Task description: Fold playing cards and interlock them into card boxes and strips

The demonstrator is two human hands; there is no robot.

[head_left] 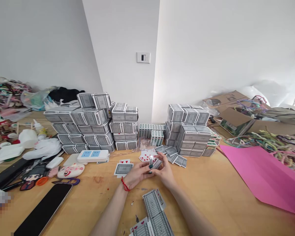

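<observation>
My left hand [139,174], a red string bracelet at its wrist, and my right hand [165,170] meet above the middle of the table. Between their fingers is a grey-backed playing card [157,163], held tilted; whether it is one card or several I cannot tell. Just behind lie face-up diamond cards [145,155] and a spread of face-down cards [172,152]. Left of my left hand a few loose cards [123,169] rest flat. Closer to me, between my forearms, sits a block built of folded playing cards [154,204], with loose cards tucked against it.
Stacked card blocks stand at the back left [94,123] and back right [195,137], with green-patterned card packs [157,137] between. A power strip [93,156], a phone [44,209] and clutter occupy the left. Pink paper [263,177] and a cardboard box [241,119] are right.
</observation>
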